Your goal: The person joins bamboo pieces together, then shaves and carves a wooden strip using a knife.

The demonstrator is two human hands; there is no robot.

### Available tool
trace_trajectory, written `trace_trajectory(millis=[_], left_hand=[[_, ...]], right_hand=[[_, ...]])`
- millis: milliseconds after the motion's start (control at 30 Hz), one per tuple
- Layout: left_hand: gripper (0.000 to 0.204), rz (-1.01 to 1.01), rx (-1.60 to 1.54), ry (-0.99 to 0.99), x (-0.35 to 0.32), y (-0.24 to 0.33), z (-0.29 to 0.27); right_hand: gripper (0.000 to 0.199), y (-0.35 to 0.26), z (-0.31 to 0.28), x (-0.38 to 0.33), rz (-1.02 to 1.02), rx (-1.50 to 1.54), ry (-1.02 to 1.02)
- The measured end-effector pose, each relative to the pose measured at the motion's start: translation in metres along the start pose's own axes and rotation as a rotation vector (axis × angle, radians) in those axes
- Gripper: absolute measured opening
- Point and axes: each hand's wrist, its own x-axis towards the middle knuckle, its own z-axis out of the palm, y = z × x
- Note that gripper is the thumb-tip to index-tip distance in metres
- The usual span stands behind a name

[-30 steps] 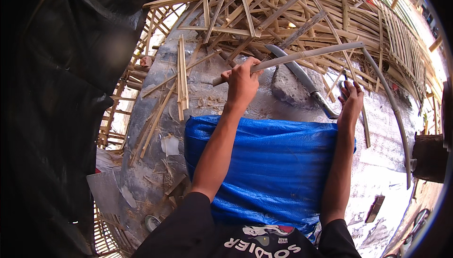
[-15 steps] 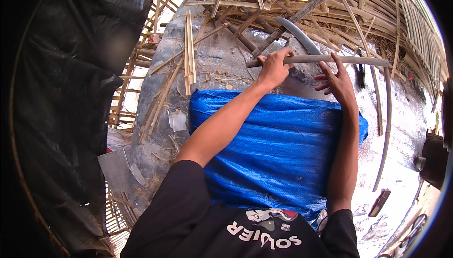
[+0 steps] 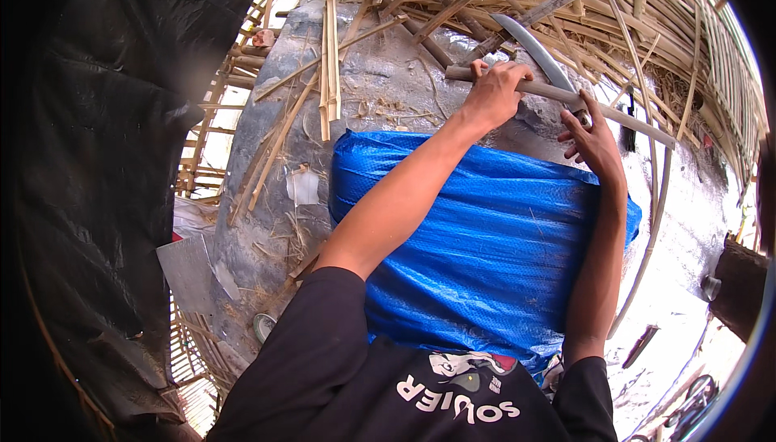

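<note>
My left hand point(image 3: 495, 93) is closed around a long wooden stick point(image 3: 550, 91) near its left end. At the stick's right end a thin strip point(image 3: 651, 240) hangs down toward me. My right hand point(image 3: 596, 145) is at the stick's right half, its fingers apart, one fingertip against the stick. Behind the stick, a curved machete blade point(image 3: 533, 48) slants up to the left; its lower end passes behind the stick close to my right fingers, and its handle is mostly hidden. Below my hands a blue tarp point(image 3: 477, 232) covers my lap.
Bamboo strips and poles point(image 3: 647, 22) are heaped at the far right. More split strips point(image 3: 330, 70) lie on the grey ground sheet point(image 3: 388, 86). A black sheet point(image 3: 97, 159) hangs at the left. A dark wooden block point(image 3: 740, 284) stands at the right.
The stick has tilted, its right end dropping and its left end rising. Both hands have shifted slightly right in the picture, and the whole view has moved a little.
</note>
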Motion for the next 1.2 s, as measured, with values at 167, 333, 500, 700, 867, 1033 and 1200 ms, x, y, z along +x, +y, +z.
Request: trace_trajectory(millis=[167, 333, 500, 700, 867, 1033, 1200], left_hand=[[0.043, 0.007, 0.036, 0.031, -0.001, -0.001, -0.036], [0.053, -0.225, 0.117, 0.487, -0.007, -0.022, -0.155], [0.075, -1.184, 0.567, 0.293, -0.09, -0.146, -0.214], [0.083, -1.326, -0.031, 0.131, -0.185, -0.193, -0.153], [0.085, -1.085, 0.326, 0.425, -0.163, -0.162, -0.149], [0.073, -1.017, 0.108, 0.383, -0.13, -0.109, -0.173], [0.045, -0.946, -0.487, 0.463, -0.109, -0.033, -0.188]], right_hand=[[0.082, 0.004, 0.011, -0.002, -0.02, -0.024, -0.026], [0.085, 0.008, 0.009, -0.016, -0.018, -0.017, 0.003], [0.086, 0.021, -0.02, -0.005, -0.028, -0.065, -0.019], [0.09, 0.009, -0.044, -0.012, -0.009, -0.095, -0.027], [0.09, 0.012, -0.047, -0.013, -0.011, -0.045, -0.045], [0.091, 0.013, -0.057, -0.015, -0.021, -0.031, -0.058], [0.091, 0.025, -0.074, -0.016, -0.044, -0.007, -0.06]])
